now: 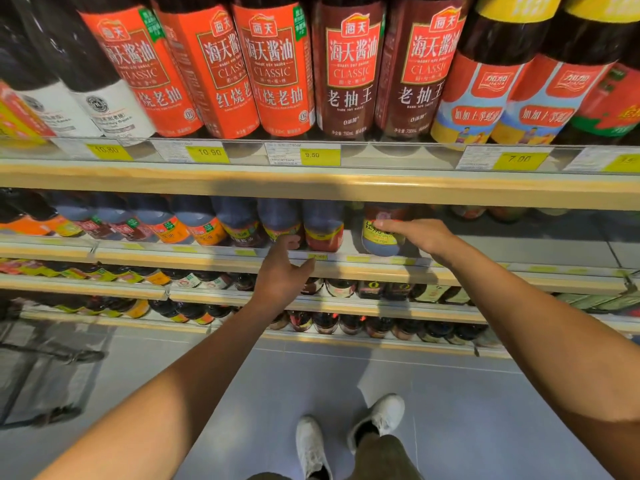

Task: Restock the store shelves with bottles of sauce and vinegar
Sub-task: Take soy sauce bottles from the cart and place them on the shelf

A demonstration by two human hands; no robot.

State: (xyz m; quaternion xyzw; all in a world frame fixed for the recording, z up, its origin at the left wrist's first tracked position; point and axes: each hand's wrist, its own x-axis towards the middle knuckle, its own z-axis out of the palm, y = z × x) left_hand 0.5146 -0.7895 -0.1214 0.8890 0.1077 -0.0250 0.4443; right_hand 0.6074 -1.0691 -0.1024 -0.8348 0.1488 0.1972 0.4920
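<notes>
Two hands at the second shelf (pixel 346 263): right hand (pixel 420 237) grips a bottle (pixel 381 237); left hand (pixel 282 271) reaches loose-fingered, holding nothing.

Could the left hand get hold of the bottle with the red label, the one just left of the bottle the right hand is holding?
Probably yes. The left hand is at the shelf edge just below the red-label bottle, holding nothing. That bottle stands in the front row with nothing before it. The right hand holds the next bottle, apart from it.
</notes>
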